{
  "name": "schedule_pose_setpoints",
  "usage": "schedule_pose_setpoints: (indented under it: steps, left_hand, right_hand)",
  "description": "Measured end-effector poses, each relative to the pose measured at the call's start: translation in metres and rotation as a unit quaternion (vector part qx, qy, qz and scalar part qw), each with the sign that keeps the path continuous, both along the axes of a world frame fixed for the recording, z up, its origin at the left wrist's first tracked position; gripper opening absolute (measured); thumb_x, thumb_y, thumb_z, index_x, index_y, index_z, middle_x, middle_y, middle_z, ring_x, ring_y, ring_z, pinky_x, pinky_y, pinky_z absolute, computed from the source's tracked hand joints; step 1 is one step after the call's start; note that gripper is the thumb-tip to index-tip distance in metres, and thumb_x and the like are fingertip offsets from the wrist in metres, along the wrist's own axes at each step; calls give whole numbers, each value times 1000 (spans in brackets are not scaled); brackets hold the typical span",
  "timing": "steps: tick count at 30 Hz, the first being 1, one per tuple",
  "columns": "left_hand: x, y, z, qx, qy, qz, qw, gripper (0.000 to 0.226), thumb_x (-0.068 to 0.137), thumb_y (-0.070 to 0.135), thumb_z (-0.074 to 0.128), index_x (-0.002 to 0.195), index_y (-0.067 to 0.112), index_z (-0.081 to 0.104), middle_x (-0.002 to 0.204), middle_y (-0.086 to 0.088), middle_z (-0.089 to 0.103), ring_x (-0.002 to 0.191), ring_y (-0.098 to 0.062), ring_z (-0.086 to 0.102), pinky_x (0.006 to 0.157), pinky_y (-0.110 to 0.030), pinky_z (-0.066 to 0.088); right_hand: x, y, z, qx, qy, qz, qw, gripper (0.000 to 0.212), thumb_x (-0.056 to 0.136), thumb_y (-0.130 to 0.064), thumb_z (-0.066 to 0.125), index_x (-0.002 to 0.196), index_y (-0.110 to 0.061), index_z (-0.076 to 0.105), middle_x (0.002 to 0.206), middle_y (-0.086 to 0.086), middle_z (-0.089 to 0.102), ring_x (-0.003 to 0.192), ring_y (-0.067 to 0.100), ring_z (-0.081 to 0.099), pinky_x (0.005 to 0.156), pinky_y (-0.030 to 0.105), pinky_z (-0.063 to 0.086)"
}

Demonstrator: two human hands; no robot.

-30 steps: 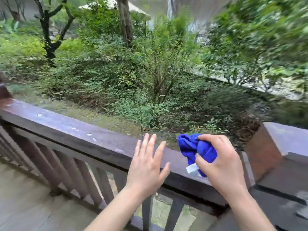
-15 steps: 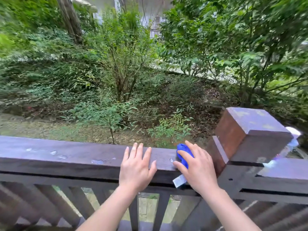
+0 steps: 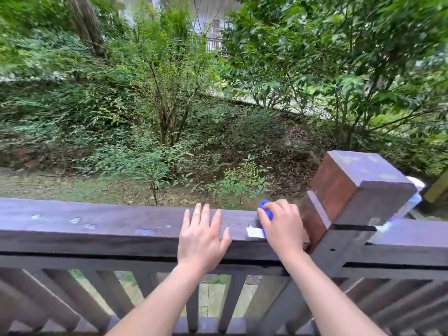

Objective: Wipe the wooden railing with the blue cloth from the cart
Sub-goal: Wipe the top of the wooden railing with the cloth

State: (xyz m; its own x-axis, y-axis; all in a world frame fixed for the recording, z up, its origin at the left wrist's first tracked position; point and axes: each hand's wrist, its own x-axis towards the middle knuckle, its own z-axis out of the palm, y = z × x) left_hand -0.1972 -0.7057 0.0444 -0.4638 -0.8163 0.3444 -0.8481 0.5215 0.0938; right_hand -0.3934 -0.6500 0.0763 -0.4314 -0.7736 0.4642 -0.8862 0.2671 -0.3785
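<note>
A dark brown wooden railing [image 3: 97, 223] runs across the view, its top wet with several water drops. My right hand [image 3: 283, 226] presses a bunched blue cloth [image 3: 265, 210] onto the rail top, right beside the square post [image 3: 358, 190]. Most of the cloth is hidden under the palm; a white label [image 3: 254, 232] sticks out to the left. My left hand [image 3: 201, 236] rests flat on the rail a little left of the cloth, fingers spread, holding nothing.
Slanted balusters [image 3: 121, 294] fill the space under the rail. Beyond it lie a dirt strip, shrubs and trees [image 3: 169, 105]. A second rail section [image 3: 412, 234] continues right of the post, with something white [image 3: 415, 187] behind the post.
The view swung right along the railing, bringing the post into sight. My right hand lowered the cloth from above the rail onto its top by the post. My left hand settled on the rail.
</note>
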Motion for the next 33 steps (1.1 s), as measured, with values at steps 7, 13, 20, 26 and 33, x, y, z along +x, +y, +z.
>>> schedule_pose_setpoints:
  steps: [7, 13, 20, 26, 33]
  left_hand:
    - [2, -2, -4, -12, 8, -5, 1000, 57, 91, 49, 39, 129, 15, 64, 135, -22, 62, 130, -39, 55, 112, -58, 40]
    - [4, 1, -1, -5, 5, -1, 1000, 59, 91, 49, 37, 132, 14, 62, 138, -22, 60, 133, -39, 52, 112, -58, 40]
    - [2, 2, 2, 4, 0, -2, 1000, 60, 91, 51, 37, 131, 15, 62, 137, -22, 60, 133, -39, 52, 113, -58, 38]
    - [4, 6, 7, 29, -11, -3, 1000, 68, 92, 54, 26, 144, 16, 50, 150, -19, 48, 145, -35, 37, 122, -56, 22]
    - [63, 3, 17, -33, 91, -67, 993, 49, 92, 36, 46, 129, 9, 62, 139, -14, 60, 136, -28, 51, 119, -46, 33]
  right_hand:
    - [24, 4, -14, -44, 85, 112, 989, 16, 86, -30, 65, 76, -17, 62, 80, 2, 59, 76, 27, 49, 73, 38, 45]
    - [41, -8, -12, -31, 13, 54, 998, 13, 86, -30, 64, 82, -17, 63, 88, 3, 60, 82, 29, 49, 78, 39, 44]
    - [23, -20, 1, 14, 45, 64, 997, 15, 83, -27, 66, 78, -13, 65, 82, 8, 61, 79, 32, 51, 73, 42, 46]
    - [46, -23, -6, 15, 61, 41, 997, 17, 80, -32, 65, 75, -17, 61, 79, 8, 54, 74, 32, 49, 65, 41, 45]
    - [54, -44, -3, 4, 47, 43, 998, 15, 81, -32, 71, 85, -17, 70, 85, 10, 59, 80, 35, 52, 69, 41, 47]
